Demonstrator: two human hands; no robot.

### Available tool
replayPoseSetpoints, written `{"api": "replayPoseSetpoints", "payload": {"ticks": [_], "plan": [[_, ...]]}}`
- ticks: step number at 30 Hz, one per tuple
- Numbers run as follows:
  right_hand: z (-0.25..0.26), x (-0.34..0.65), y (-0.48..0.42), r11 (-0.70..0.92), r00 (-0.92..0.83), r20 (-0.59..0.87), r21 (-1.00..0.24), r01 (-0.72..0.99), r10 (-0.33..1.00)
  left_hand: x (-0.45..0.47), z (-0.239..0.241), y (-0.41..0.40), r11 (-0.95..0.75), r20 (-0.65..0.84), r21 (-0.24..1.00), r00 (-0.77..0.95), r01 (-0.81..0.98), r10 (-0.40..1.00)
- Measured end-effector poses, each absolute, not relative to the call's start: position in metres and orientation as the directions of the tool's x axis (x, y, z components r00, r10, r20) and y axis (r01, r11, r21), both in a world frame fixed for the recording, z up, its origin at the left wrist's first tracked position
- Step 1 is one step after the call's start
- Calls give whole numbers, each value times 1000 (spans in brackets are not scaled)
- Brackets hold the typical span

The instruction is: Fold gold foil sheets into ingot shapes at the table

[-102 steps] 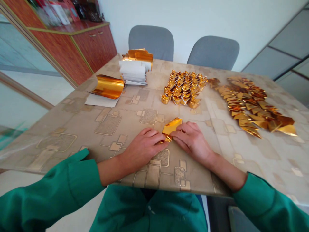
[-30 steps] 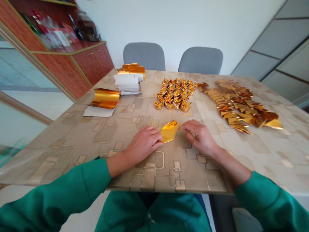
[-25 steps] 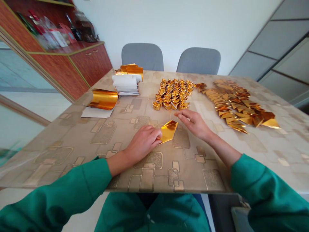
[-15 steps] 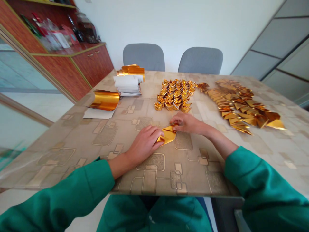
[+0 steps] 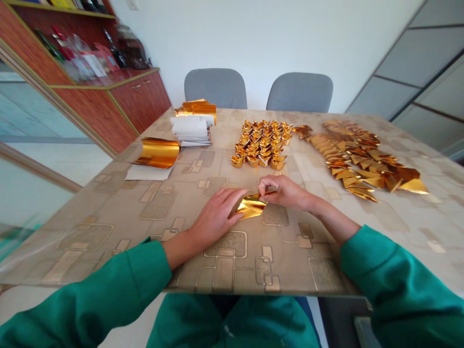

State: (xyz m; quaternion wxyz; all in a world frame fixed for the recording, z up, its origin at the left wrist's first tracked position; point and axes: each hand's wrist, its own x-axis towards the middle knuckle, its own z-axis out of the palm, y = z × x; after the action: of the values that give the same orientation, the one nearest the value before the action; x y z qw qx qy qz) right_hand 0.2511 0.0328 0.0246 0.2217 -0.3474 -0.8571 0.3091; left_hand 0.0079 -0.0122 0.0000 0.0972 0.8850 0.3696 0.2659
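A piece of folded gold foil paper (image 5: 252,207) lies low over the table between my hands. My left hand (image 5: 220,211) grips its left end, thumb on the near side and fingers on the far side. At its upper right, my right hand (image 5: 281,191) pinches the edge between thumb and curled fingers. Just beyond stand rows of finished gold paper ingots (image 5: 263,142), packed close together. Off to the right spreads a heap of flat folded gold pieces (image 5: 362,159), overlapping one another.
At the left lies a curled gold sheet (image 5: 158,153) on white-backed paper. Behind it is a stack of foil paper (image 5: 192,129). Two grey chairs (image 5: 215,88) stand past the patterned table (image 5: 152,256). A wooden cabinet (image 5: 139,96) is at the far left.
My right hand has closed into a tighter pinch on the paper's edge. The left fingers have straightened and lifted a little, and the foil's near face has turned more toward me.
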Motion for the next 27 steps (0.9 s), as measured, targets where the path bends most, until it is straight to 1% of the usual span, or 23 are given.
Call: {"api": "replayPoseSetpoints", "payload": {"ticks": [1,3,4,6,8,10,12,13,14,16,18,20,24,27], "plan": [[26,253,29,593,-654,222,-684,424,724,8,1,-12,-703,410,396,571,592,711],[31,256,19,673,-632,351,-631,386,691,10,4,-11,-715,443,420,562,559,699],[35,258,14,716,-628,403,-583,384,665,11,6,-10,-733,466,405,566,547,680],[40,260,6,795,-654,468,-463,392,595,13,11,-9,-786,517,317,598,531,613],[40,262,0,844,-686,493,-361,397,535,15,14,-7,-833,531,189,659,520,532],[34,263,-4,860,-714,479,-302,413,511,18,13,-7,-857,496,69,728,510,474],[25,264,-6,857,-744,426,-268,440,515,19,11,-8,-866,427,-3,784,501,451],[20,265,-7,854,-759,392,-259,451,520,19,9,-8,-871,391,-16,804,492,447],[17,265,-8,849,-770,360,-258,461,527,18,7,-9,-878,358,-12,822,478,443],[13,266,-9,841,-789,301,-277,466,536,16,6,-11,-892,317,35,842,450,437],[15,266,-9,828,-804,245,-316,463,542,13,5,-13,-902,312,88,848,422,427],[19,267,-9,816,-813,202,-347,462,546,11,6,-14,-909,334,116,846,400,415],[25,266,-5,794,-811,177,-399,459,558,10,7,-16,-915,384,106,833,388,398],[24,266,0,774,-797,194,-451,445,572,11,7,-18,-893,389,140,806,428,447]]}}
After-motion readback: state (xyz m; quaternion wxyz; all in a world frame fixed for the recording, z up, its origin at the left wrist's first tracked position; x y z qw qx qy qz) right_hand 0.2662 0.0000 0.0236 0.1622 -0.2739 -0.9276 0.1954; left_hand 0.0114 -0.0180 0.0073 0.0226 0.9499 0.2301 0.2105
